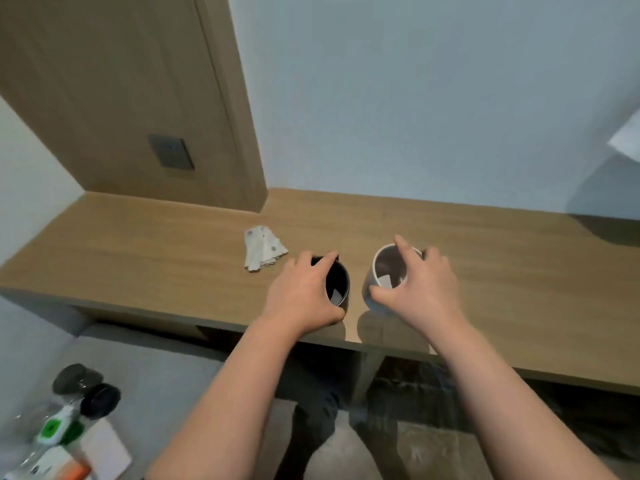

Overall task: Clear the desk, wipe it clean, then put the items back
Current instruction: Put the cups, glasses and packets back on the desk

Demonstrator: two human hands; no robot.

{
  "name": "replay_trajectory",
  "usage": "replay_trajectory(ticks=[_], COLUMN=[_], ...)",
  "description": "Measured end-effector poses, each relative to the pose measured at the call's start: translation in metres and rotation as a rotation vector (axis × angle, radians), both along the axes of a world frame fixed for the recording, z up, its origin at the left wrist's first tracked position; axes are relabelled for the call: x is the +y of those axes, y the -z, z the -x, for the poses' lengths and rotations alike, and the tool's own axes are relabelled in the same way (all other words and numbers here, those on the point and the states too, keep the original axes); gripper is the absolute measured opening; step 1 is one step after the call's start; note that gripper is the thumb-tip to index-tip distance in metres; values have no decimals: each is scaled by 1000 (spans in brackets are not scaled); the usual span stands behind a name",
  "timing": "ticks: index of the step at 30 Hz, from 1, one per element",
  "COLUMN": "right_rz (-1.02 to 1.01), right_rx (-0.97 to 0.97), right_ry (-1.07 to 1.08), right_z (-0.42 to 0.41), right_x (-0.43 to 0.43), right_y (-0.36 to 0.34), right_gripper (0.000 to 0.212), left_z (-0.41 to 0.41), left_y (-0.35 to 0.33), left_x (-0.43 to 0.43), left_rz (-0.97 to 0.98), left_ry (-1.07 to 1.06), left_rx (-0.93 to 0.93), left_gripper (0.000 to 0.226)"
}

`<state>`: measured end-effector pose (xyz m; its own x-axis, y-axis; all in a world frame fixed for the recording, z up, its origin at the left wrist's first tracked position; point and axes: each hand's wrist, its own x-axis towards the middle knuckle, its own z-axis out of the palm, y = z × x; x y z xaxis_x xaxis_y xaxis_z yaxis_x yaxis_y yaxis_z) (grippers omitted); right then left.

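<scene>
A black mug (338, 283) and a white mug (382, 271) stand side by side on the wooden desk (138, 251), near its front edge. My left hand (304, 289) grips the black mug from above, fingers curled over its rim and side. The white mug is held the same way by my right hand (420, 285), thumb on the near side and fingers over the rim. A small fan of white sachets (263, 249) lies on the desk to the left of the black mug.
At the lower left, on a grey surface (156, 368), lie two clear bottles with black caps (100, 400), a green-and-white item (57, 429) and white cards (104, 448). A wooden wall panel (138, 116) rises behind the desk's left end. Something white (627, 136) shows at the right edge.
</scene>
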<state>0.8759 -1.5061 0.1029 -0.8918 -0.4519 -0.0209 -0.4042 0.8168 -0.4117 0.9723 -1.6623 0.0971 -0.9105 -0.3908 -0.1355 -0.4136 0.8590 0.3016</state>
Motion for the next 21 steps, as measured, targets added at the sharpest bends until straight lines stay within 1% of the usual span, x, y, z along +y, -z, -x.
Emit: replay_trajectory(ticks=[4, 9, 13, 17, 21], right_rz=[-3, 6, 7, -47, -89], right_rx=[12, 21, 15, 29, 29], right_ry=[63, 171, 210, 232, 251], right_z=[50, 95, 134, 181, 230], right_x=[91, 185, 235, 269, 299], right_y=[0, 0, 6, 15, 27], right_gripper=[92, 91, 91, 92, 89], left_z=[65, 124, 166, 219, 276], left_y=[-8, -10, -2, 10, 24], left_x=[85, 165, 207, 242, 278], left_rz=[-15, -21, -8, -17, -40], left_ry=[70, 164, 245, 313, 326], left_rx=[37, 64, 50, 20, 29], left_gripper=[94, 95, 94, 93, 90])
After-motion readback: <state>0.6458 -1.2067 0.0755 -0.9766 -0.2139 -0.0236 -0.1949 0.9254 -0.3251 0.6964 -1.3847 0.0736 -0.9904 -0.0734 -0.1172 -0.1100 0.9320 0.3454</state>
